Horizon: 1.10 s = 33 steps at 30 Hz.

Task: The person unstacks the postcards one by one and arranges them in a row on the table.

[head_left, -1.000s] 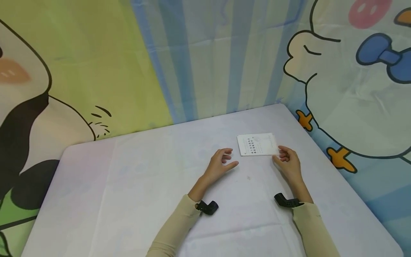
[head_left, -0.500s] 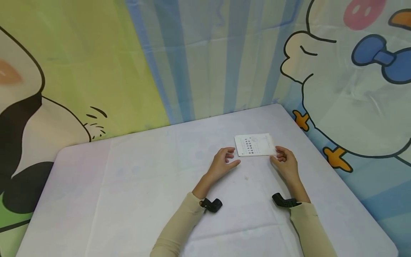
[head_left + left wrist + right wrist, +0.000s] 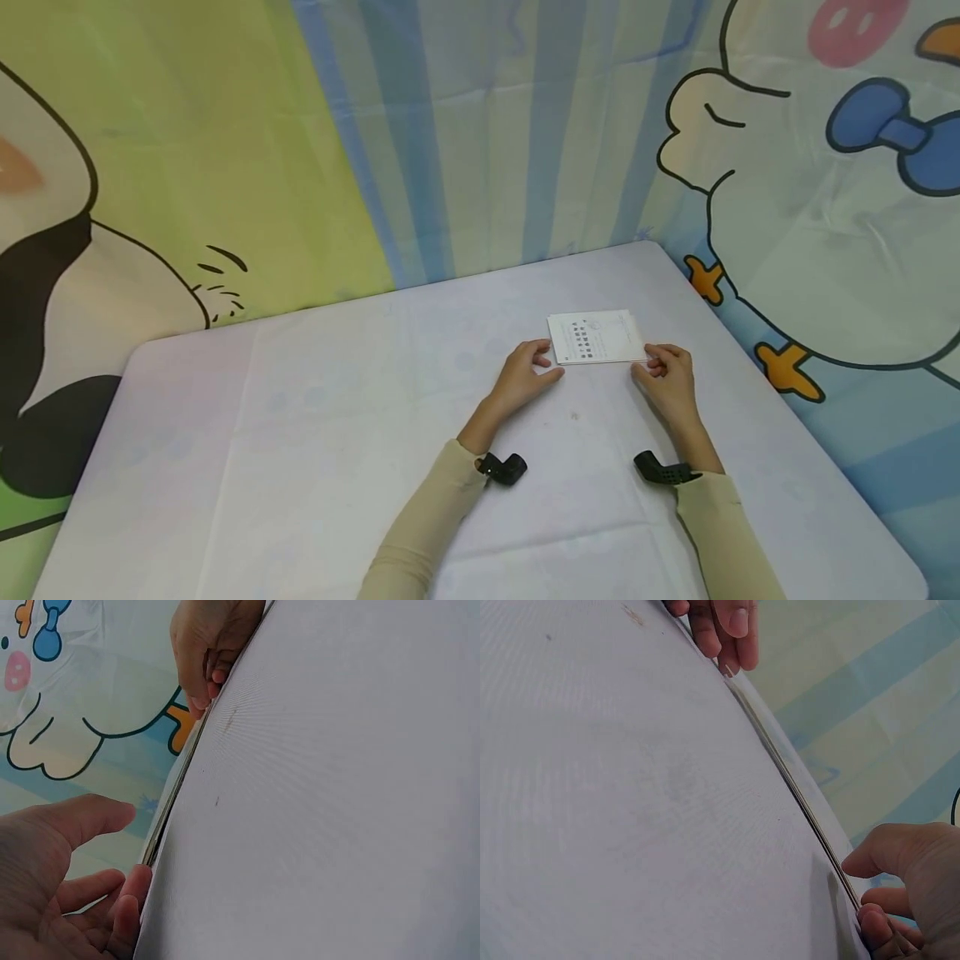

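Observation:
A thin stack of white printed cards (image 3: pixel 600 337) lies flat on the table, rows of small dark characters on its top face. Seen edge-on in the right wrist view, the stack (image 3: pixel 787 776) shows several thin layers. My left hand (image 3: pixel 521 375) is at its left end, thumb spread away from the fingers, fingertips right at the edge. At the front right corner, my right hand (image 3: pixel 670 383) has its thumb near the front edge and its loosely bent fingers beside the right edge. A space shows between the right thumb (image 3: pixel 866 855) and fingers.
A white cloth covers the table (image 3: pixel 337 417), with a small brownish mark (image 3: pixel 574 416) in front of the cards. Cartoon-printed curtains (image 3: pixel 487 133) stand behind and to the right. Each wrist wears a black camera (image 3: pixel 506 469).
My left hand has moved slightly right and up to the left edge of the cards. The right hand and the stack stay in place; the head view has shifted a little.

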{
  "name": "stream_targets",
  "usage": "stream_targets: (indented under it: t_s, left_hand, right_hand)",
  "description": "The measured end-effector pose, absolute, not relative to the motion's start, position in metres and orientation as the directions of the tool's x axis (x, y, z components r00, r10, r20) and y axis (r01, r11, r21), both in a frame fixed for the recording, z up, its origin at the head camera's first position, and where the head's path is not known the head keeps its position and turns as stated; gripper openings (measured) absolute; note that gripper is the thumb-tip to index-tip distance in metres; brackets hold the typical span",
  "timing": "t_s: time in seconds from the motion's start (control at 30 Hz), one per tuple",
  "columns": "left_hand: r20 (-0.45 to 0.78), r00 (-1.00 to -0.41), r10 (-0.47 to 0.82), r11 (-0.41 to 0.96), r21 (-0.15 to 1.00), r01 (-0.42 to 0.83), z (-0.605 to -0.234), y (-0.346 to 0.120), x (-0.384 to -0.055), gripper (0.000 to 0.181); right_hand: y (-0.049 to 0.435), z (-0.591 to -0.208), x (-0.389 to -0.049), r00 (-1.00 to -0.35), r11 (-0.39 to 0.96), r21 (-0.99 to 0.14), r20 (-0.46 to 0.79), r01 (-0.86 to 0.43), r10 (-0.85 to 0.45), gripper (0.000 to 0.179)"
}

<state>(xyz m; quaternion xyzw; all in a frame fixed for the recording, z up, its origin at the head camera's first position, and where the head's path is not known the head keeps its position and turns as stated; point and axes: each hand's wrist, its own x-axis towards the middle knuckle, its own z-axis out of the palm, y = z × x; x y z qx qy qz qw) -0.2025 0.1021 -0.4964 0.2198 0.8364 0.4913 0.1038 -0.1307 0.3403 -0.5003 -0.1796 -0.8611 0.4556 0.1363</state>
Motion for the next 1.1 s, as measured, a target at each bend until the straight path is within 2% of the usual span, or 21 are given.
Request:
stream_targets:
  t_s: [0.23,0.73,1.1]
  left_hand:
    - [0.08,-0.872,0.484,0.434,0.843,0.318,-0.4953,0.1069,-0.2053,0.053]
    - [0.067,-0.867,0.494,0.446,0.836,0.319,-0.4983,0.1044,-0.2047,0.049]
    - [0.097,-0.872,0.48,0.398,0.862,0.315,-0.4983,0.1014,-0.2028,0.047]
  right_hand:
    - [0.3423,-0.4966,-0.13,-0.893,0.526,-0.832,0.09,0.176,0.441,0.041]
    - [0.3399,-0.4983,-0.1308,-0.887,0.503,-0.848,0.093,0.167,0.452,0.04]
    - [0.3372,-0.5026,-0.1293,-0.853,0.47,-0.869,0.124,0.153,0.507,0.033]
